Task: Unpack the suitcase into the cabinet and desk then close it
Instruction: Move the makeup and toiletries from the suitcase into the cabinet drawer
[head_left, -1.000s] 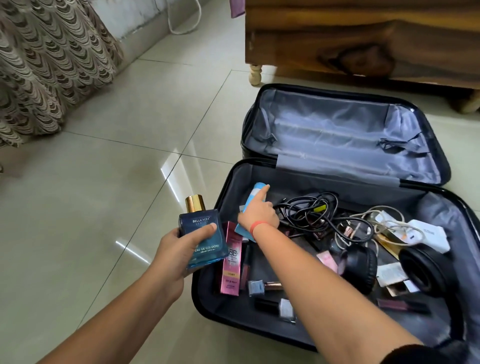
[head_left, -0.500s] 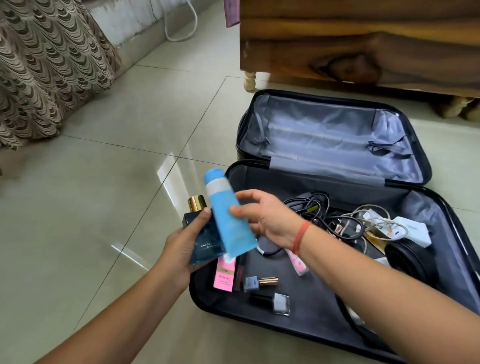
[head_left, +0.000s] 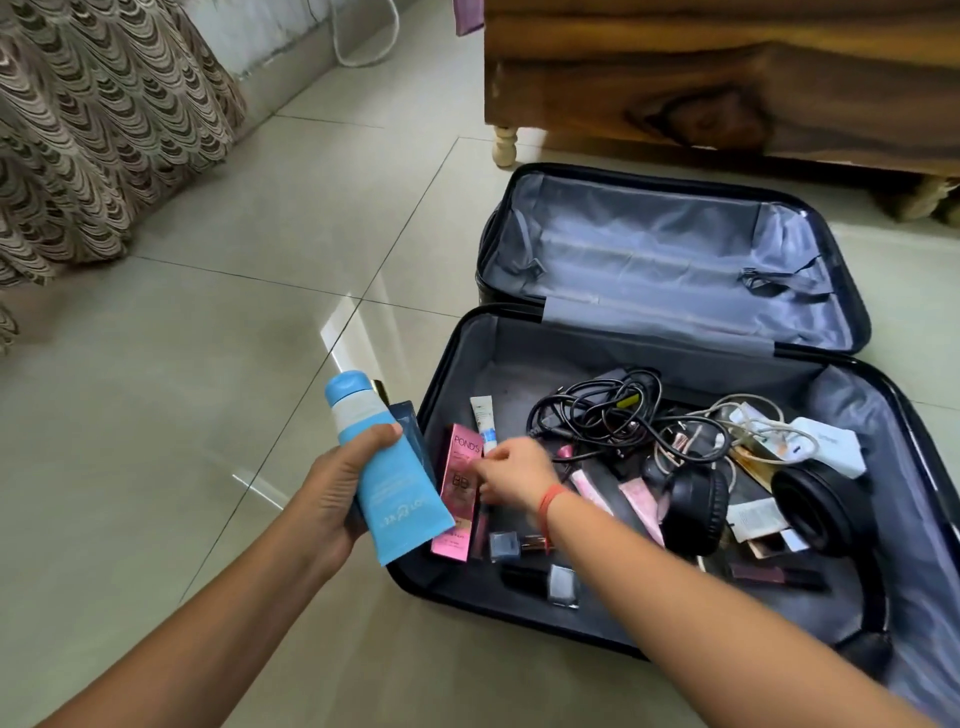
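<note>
Left of the open black hard-shell suitcase, the left hand grips a soft light-blue plastic tube, cap tilted far-left, with a dark blue perfume bottle behind it (likely heavy, breakable). Farther in, the right hand meets a pink cardboard carton lying near-to-far in the suitcase's near-left corner; blur hides whether it grips. The carton is probably light and stiff, best pinched across its long edges.

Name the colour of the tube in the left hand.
Light blue plastic squeeze tube, white band; head view.

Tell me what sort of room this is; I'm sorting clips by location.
Probably a bedroom at home: patterned fabric hangs at the left, wooden furniture on turned legs stands on the tiled floor, and an open suitcase lies before it.
</note>
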